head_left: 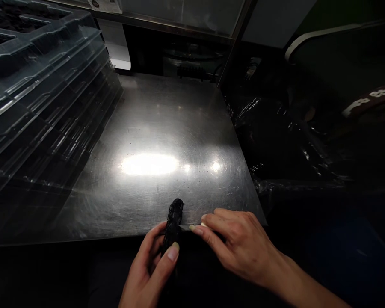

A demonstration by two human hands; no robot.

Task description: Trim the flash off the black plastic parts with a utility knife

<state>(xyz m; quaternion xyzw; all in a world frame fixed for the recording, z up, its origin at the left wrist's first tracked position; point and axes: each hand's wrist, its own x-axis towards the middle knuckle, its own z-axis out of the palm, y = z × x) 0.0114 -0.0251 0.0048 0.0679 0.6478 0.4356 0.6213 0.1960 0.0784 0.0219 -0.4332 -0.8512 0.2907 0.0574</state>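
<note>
Left hand (150,267): fingers and thumb closed around the black part (173,222), held at the table (154,128) edge.
Right hand (240,248): pinching a small blade (192,227) against the part.

Scratched glossy steel table (154,128), clear plastic trays (35,85) (stacked), shiny black film (276,141), bumpy matt black part (174,220)

1 head view looks forward and down (close in) over the metal table (154,128).
</note>
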